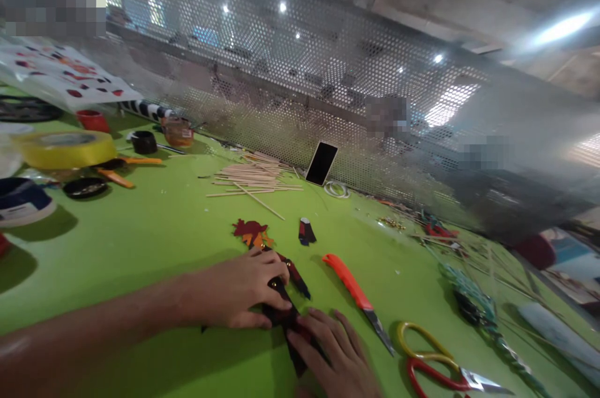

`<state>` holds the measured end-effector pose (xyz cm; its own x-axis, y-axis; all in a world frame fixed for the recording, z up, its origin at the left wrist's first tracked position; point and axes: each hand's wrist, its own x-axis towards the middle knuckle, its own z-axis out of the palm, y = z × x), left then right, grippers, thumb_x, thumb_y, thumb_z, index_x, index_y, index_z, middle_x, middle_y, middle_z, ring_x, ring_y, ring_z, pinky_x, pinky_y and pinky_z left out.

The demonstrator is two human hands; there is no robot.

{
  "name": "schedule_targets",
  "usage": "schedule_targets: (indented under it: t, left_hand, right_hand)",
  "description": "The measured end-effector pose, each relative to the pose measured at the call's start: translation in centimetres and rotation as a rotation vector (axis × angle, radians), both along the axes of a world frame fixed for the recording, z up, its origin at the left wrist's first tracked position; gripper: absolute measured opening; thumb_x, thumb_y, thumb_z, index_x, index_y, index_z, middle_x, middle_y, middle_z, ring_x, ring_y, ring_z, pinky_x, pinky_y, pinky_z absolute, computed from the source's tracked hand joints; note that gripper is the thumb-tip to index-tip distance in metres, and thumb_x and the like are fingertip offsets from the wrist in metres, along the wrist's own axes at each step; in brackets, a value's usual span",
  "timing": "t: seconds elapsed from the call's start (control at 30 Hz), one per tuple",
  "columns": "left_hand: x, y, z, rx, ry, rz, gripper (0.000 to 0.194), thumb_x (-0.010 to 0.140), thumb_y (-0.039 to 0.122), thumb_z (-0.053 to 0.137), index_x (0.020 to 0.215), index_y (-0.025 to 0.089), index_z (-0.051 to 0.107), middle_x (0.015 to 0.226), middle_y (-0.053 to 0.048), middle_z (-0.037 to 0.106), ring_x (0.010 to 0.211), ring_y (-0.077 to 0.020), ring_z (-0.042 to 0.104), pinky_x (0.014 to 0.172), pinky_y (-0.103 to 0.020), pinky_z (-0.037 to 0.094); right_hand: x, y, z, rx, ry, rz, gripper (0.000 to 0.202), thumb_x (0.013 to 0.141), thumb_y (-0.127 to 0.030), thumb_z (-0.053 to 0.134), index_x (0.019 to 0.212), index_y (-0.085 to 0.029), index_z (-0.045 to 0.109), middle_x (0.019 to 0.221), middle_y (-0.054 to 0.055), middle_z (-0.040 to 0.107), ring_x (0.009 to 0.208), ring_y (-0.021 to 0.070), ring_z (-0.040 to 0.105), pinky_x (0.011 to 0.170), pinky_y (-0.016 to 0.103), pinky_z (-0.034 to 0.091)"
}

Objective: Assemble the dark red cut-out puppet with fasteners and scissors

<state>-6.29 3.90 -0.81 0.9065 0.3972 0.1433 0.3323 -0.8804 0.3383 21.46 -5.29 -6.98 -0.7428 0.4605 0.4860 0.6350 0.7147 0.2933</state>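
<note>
A jointed, flat cut-out figure in dark red, black and orange lies on the green table, with small brass fasteners at its joints. My left hand presses on its body, thumb and fingers closed around the dark middle part. Lower down, my right hand has its fingertips on the dark lower piece, and part of the figure is hidden beneath both hands. The orange head with its dark red top shows beyond my left fingers. Just past it lies a small loose dark cut-out piece.
An orange-handled knife and scissors lie at the right. Thin wooden sticks and a leaning phone are farther back, before a perforated metal screen. Yellow tape and several small containers stand at left.
</note>
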Motion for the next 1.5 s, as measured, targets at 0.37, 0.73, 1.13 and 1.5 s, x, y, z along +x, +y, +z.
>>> schedule_targets:
  t: [0.37,0.73,1.13,1.5]
  left_hand:
    - [0.0,0.0,-0.2,-0.044,0.006,-0.022,0.031,0.093,0.029,0.075,0.124,0.028,0.072,0.137,-0.007,0.063,0.13,-0.0288,0.054,0.112,-0.04,0.036]
    - [0.2,0.3,-1.0,-0.065,-0.062,-0.083,0.033,0.097,0.03,0.071,0.129,0.025,0.069,0.129,-0.005,0.07,0.127,-0.027,0.056,0.111,-0.037,0.034]
    - [0.2,0.2,-0.6,-0.071,-0.055,-0.062,0.035,0.095,0.029,0.074,0.129,0.026,0.07,0.121,-0.005,0.072,0.122,-0.0273,0.058,0.106,-0.038,0.04]
    - [0.1,0.5,-1.5,-0.197,-0.114,-0.034,0.043,0.089,0.027,0.081,0.131,0.03,0.071,0.122,-0.005,0.071,0.125,-0.0271,0.055,0.109,-0.043,0.042]
  right_hand:
    - [0.0,-0.2,0.3,-0.026,0.011,-0.02,0.041,0.103,-0.052,0.047,0.13,-0.033,0.07,0.122,-0.001,0.075,0.113,0.0219,0.067,0.096,0.04,0.055]
    - [0.1,0.0,0.2,0.0,0.005,-0.007,0.042,0.103,-0.055,0.047,0.131,-0.035,0.07,0.124,-0.002,0.075,0.114,0.0218,0.066,0.096,0.038,0.055]
    - [0.3,-0.3,1.3,-0.114,0.139,0.027,0.038,0.105,-0.039,0.045,0.132,-0.025,0.068,0.121,0.004,0.076,0.114,0.0201,0.07,0.091,0.033,0.062]
    - [7.4,-1.2,6.9,-0.1,0.458,-0.261,0.022,0.102,-0.035,0.056,0.107,-0.025,0.076,0.101,0.008,0.08,0.091,0.0219,0.079,0.076,0.026,0.066]
